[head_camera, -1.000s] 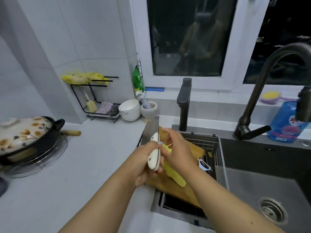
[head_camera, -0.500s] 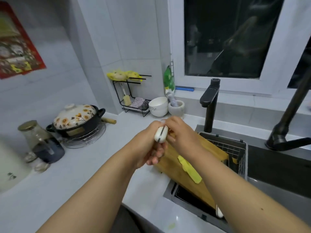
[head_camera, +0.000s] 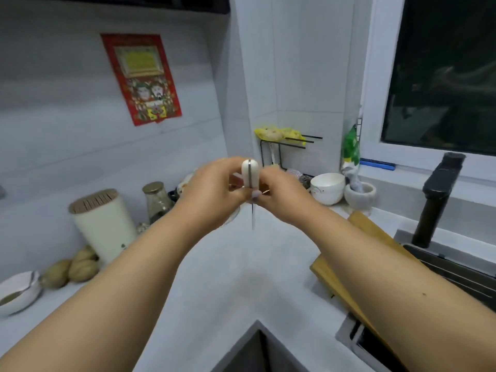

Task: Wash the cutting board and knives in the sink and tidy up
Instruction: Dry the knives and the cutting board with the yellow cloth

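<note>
Knife: the knife (head_camera: 250, 181) is held up in front of the person, above the counter (head_camera: 228, 264), seen end-on. Its white handle butt faces the camera and the thin blade edge points down below the hands.

Left hand: the left hand (head_camera: 212, 194) is wrapped around the handle, fingers curled in a firm grip.

Right hand: the right hand (head_camera: 279, 191) is close against the knife on the other side with its fingers bent. It seems to touch or pinch near the blade or handle, but I cannot tell just what it holds.

How the knife handles: rigid and probably fairly light, with the weight toward the blade. If it is wet from washing, the smooth handle will likely be slippery. The edge is the danger, so fingers belong on the handle or the flat, never under the edge.

Where to hold: judged best by the handle, in a full wrap, with the blade kept pointing down and away from the other wrist.

Cutting board: the wooden cutting board (head_camera: 349, 277) lies tilted at the right, partly hidden by the right forearm, over the edge of the sink rack (head_camera: 456, 272).

Knife holder: a cream cylinder holder (head_camera: 103, 224) stands on the counter at the left, well apart from the hands, a likely place for the knife.

Nearby: a glass jar (head_camera: 157, 200), a white bowl (head_camera: 327, 187), a stone mortar (head_camera: 359, 193) and a black tap (head_camera: 437, 197).
</note>
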A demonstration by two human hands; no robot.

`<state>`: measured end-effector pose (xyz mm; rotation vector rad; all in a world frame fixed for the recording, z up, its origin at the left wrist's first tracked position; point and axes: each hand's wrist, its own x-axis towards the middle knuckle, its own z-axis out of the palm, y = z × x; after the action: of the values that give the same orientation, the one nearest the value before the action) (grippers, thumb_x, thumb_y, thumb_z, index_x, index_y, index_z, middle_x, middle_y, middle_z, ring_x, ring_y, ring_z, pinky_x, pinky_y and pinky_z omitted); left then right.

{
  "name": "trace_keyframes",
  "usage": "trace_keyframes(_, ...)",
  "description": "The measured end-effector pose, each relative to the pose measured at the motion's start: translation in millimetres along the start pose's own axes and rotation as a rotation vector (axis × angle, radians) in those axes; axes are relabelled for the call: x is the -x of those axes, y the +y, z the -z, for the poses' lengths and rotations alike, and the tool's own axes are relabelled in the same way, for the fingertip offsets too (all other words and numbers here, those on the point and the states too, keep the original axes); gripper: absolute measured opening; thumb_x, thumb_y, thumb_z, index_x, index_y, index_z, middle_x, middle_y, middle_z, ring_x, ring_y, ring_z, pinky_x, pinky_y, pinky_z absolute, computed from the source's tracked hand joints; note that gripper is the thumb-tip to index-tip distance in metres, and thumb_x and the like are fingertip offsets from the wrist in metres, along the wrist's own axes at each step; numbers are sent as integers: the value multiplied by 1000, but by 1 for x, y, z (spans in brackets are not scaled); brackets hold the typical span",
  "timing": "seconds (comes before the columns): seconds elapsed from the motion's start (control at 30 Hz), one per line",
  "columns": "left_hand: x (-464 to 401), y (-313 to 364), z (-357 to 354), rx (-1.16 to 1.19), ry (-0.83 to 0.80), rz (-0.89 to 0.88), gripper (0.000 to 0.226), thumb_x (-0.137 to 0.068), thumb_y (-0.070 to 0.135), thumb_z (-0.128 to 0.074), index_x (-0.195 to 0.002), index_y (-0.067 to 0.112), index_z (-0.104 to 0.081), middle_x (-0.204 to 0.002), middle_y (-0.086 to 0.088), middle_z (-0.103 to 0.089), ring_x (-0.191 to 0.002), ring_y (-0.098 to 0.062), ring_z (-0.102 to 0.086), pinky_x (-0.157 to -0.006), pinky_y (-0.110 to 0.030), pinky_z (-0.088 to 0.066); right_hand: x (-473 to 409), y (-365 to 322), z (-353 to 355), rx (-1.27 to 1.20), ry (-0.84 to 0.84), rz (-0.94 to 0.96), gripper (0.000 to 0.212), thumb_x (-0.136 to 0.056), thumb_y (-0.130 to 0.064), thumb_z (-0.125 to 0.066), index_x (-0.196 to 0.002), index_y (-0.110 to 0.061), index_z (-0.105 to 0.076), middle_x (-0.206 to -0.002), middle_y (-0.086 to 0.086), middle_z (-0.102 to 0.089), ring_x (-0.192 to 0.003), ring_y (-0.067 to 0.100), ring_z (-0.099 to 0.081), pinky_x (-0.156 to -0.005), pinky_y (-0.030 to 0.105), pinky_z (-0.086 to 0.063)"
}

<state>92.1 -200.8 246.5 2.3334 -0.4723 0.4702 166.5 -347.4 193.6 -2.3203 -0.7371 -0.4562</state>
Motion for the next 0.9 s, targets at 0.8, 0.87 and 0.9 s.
trace_keyframes(0.8,-32,-242,285,-502,377,149,23,-79,36,-72,-99,25,-65,-101,7,-67,-87,-19,-63,-76,-37,-50,-287,-227,-247,-640,-62,101,38,-87,-7,-61,-123,-18,-57,-106,11,-66,-94,25,-67,-82,41,-58)
trace_keyframes(0.87,-36,-256,287,-502,388,150,24,-79,35,-71,-100,25,-66,-101,6,-67,-87,-20,-63,-77,-39,-51,-296,-226,-258,-637,-69,94,39,-87,-7,-61,-124,-19,-57,-106,10,-65,-93,25,-67,-82,43,-58)
trace_keyframes(0.9,-37,-262,287,-502,393,153,24,-79,36,-71,-101,25,-66,-102,5,-66,-87,-20,-62,-78,-39,-51,-300,-225,-262,-637,-70,90,40,-87,-7,-61,-125,-19,-56,-107,10,-65,-93,25,-67,-81,43,-58)
